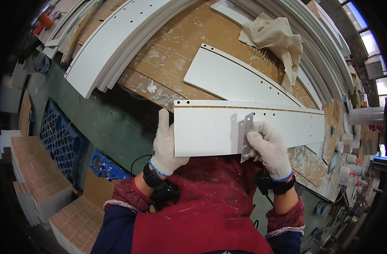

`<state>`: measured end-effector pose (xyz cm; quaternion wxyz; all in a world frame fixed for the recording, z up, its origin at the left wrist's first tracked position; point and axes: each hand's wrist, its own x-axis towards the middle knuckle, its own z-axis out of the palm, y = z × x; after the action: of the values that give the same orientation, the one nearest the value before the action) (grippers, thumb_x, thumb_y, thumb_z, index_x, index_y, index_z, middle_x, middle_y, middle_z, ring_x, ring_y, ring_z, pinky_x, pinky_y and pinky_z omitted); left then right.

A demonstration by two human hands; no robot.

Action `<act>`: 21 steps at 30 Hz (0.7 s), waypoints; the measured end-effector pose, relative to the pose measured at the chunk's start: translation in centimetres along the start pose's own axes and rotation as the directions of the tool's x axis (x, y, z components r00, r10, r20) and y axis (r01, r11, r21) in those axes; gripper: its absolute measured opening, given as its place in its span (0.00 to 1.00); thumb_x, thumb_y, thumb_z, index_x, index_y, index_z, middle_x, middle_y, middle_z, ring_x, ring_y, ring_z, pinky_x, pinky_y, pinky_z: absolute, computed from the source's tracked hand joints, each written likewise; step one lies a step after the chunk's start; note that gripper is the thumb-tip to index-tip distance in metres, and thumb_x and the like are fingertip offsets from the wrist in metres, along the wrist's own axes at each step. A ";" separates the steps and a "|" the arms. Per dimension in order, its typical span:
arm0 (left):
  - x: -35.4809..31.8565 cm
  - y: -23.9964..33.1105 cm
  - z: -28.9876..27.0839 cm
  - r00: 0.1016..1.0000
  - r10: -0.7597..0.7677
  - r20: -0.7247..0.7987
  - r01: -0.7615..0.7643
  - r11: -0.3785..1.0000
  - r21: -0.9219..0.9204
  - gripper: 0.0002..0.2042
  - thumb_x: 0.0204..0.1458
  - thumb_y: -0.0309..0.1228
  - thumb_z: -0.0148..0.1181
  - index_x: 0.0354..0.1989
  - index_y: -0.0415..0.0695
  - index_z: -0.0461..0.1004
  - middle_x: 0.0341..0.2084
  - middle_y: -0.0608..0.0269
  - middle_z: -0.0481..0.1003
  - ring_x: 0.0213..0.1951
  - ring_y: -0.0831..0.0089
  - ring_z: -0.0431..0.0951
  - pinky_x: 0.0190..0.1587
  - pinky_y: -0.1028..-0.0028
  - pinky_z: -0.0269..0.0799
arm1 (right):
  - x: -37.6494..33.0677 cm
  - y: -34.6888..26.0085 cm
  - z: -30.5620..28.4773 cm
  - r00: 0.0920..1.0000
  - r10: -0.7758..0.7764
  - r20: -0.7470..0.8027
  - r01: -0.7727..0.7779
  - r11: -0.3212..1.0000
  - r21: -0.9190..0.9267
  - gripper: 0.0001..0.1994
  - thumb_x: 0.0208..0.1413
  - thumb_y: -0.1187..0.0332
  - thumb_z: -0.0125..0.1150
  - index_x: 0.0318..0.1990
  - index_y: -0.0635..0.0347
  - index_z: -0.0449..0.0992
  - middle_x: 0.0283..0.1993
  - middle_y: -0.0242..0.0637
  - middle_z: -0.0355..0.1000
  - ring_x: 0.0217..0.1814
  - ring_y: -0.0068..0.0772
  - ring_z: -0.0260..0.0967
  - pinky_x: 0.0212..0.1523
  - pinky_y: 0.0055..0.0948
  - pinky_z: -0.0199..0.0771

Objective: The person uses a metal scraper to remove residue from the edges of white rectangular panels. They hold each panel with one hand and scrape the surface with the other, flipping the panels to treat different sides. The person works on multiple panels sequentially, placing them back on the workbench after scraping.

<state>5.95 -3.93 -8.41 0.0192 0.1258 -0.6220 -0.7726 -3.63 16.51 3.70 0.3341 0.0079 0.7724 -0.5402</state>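
A white panel (210, 131) with drilled holes and a groove along its far edge lies crosswise in front of me. My left hand (166, 146), in a white knit glove, grips its left end, thumb up along the edge and fingers hidden beneath. My right hand (267, 144), gloved as well, pinches a thin flat metal scraper blade (247, 137) upright against the panel's face, right of its middle. Just beyond, a second white panel (231, 74) with holes rests slanted on the cardboard-covered table (172, 46).
Stacked white panels (109, 46) stand at the far left, more (324, 55) at the far right. A crumpled beige cloth (274, 38) lies near the latter. Blue plastic pallets (60, 135) and piled boards (41, 165) are on the left floor; bottles (350, 169) crowd the right.
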 end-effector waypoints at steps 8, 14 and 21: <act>-0.7 1.6 -0.6 0.963 0.256 0.078 -0.268 0.929 0.254 0.28 0.67 0.47 0.34 0.64 0.35 0.55 0.55 0.52 0.70 0.54 0.66 0.72 0.62 0.69 0.61 | 1.7 1.2 0.4 0.758 -0.649 0.067 0.311 0.269 -0.912 0.03 0.54 0.68 0.56 0.34 0.56 0.72 0.26 0.41 0.69 0.28 0.42 0.70 0.27 0.37 0.70; -0.9 1.8 -0.8 0.880 0.452 0.143 -0.363 0.448 0.817 0.23 0.65 0.35 0.44 0.63 0.34 0.55 0.46 0.55 0.76 0.50 0.69 0.75 0.61 0.73 0.61 | 1.0 1.4 2.9 0.745 -0.616 0.255 0.444 0.173 -0.879 0.03 0.52 0.69 0.56 0.32 0.52 0.69 0.27 0.37 0.68 0.29 0.42 0.70 0.27 0.38 0.70; -0.7 3.0 -1.0 0.823 0.523 0.221 -0.422 0.303 0.854 0.17 0.61 0.33 0.49 0.55 0.38 0.70 0.42 0.52 0.77 0.51 0.61 0.74 0.64 0.66 0.57 | 0.6 -0.1 1.3 0.819 -0.517 0.249 0.541 0.551 -0.635 0.06 0.49 0.74 0.58 0.36 0.54 0.74 0.28 0.38 0.70 0.31 0.41 0.70 0.32 0.37 0.70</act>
<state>6.41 -5.40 -5.58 0.2084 -0.0331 -0.9328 -0.2921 -3.51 15.19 3.23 0.1476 -0.3565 0.8747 -0.2934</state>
